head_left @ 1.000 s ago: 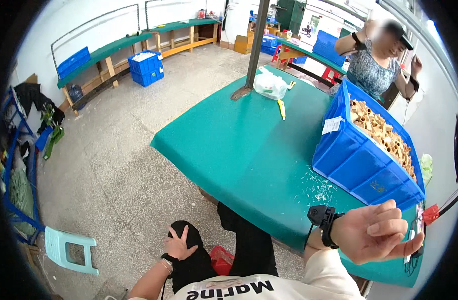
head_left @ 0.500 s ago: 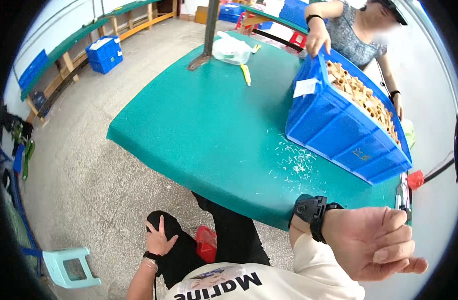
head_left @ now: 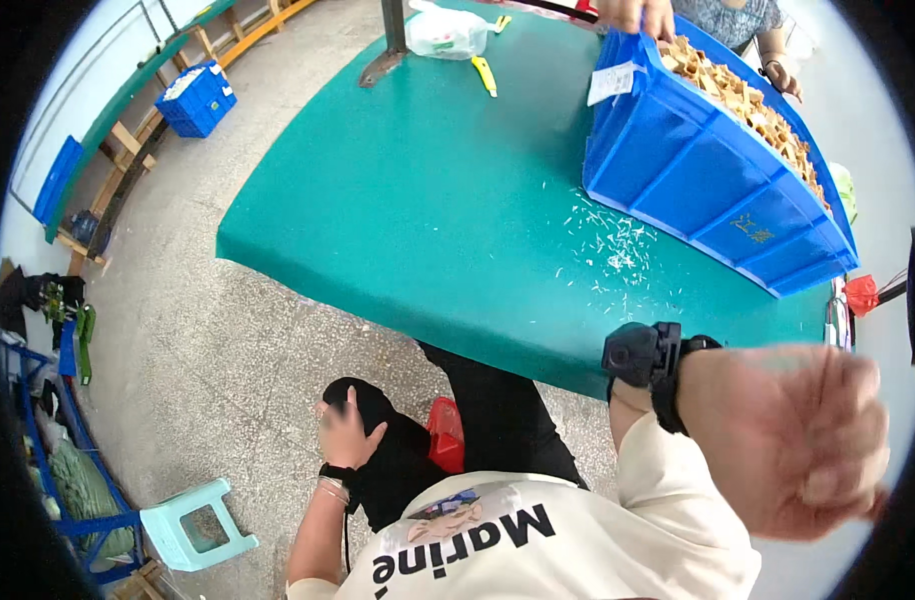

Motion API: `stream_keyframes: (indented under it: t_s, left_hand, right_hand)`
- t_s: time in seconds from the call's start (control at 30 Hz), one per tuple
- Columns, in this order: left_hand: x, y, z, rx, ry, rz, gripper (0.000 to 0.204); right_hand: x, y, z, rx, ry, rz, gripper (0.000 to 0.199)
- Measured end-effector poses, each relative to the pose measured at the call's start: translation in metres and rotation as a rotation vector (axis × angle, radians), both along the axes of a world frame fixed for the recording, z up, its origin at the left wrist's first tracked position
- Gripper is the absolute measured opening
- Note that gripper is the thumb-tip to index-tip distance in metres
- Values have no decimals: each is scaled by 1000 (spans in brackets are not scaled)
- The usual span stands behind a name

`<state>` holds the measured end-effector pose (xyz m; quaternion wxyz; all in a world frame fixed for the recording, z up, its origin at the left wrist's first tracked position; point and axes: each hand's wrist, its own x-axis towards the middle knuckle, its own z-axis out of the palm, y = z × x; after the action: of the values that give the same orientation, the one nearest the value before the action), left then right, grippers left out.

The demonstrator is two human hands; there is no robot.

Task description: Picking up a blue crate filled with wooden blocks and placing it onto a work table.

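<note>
My left hand (head_left: 348,432) lies on my black-trousered knee, fingers spread, holding nothing. Raised at the lower right, my right hand (head_left: 788,430) is curled into a fist and blurred by motion; nothing shows in it. A black device is strapped at its wrist. Beyond it, a blue plastic crate (head_left: 718,205) full of small tan pieces (head_left: 753,105) stands on the green-topped table (head_left: 398,200). A co-worker's hand (head_left: 636,14) grips the crate's far left corner; the other hand (head_left: 781,77) is beside its far side. White slivers (head_left: 618,250) are scattered before the crate.
A yellow utility knife (head_left: 485,75) and a plastic bag (head_left: 448,32) lie near a metal post (head_left: 394,30) on the table. A pale green stool (head_left: 203,535) stands on the floor at lower left. Another blue crate (head_left: 196,100) sits by the far-left bench.
The view has shifted, so the table and crate appear higher and the co-worker is largely out of frame. My right hand has blurred with motion; my left hand stays on my knee.
</note>
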<state>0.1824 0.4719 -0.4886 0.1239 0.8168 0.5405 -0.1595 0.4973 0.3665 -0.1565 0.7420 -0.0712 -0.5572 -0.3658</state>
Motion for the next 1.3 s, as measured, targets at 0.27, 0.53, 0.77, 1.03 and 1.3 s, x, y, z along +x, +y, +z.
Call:
stream_keyframes:
  t_s: [0.27, 0.53, 0.77, 1.03, 1.3]
  left_hand:
    - [-31, -14, -29, 108, -67, 14, 94]
    - [-36, -10, -14, 7, -148, 61, 95]
    - [-31, -9, -14, 20, -165, 25, 94]
    - [-25, -13, -16, 22, -97, 1, 93]
    - [-20, -11, -6, -23, -116, 47, 93]
  right_hand:
    - [80, 26, -7, -778, 61, -1029, 21]
    - [96, -108, -105, -1133, 573, -1121, 16]
    - [56, -122, -168, -1340, 396, -1261, 18]
    - [57, -99, -171, -1229, 266, -1146, 22]
    - [57, -88, -151, -1138, 236, -1105, 26]
